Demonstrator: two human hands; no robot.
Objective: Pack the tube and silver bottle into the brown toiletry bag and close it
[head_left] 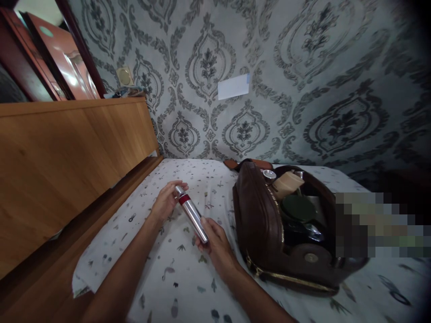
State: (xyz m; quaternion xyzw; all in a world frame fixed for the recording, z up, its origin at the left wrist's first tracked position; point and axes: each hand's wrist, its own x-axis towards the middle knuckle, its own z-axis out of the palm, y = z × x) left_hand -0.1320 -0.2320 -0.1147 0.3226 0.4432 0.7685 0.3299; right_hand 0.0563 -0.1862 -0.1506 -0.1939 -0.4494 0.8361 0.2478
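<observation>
A slim silver bottle (193, 216) with a dark red band near its top is held tilted above the bed. My right hand (216, 242) is wrapped round its lower end, thumb along the side. At the upper end, the fingers of my left hand (166, 199) close around the silver cap (179, 190). I cannot tell whether the cap is loose from the bottle. Right of my hands stands a brown leather bag (257, 215), unzipped at the top. Inside it show a dark green round item (298, 207), a beige item (288, 184) and a silver-topped container (269, 175).
A bed with a patterned white sheet (183, 273) lies beneath everything. To the left runs a wooden headboard (77, 139), with cables (131, 92) on its top. Patterned wallpaper (208, 67) with a white paper (233, 87) faces me. A blurred-out patch covers the bag's right side.
</observation>
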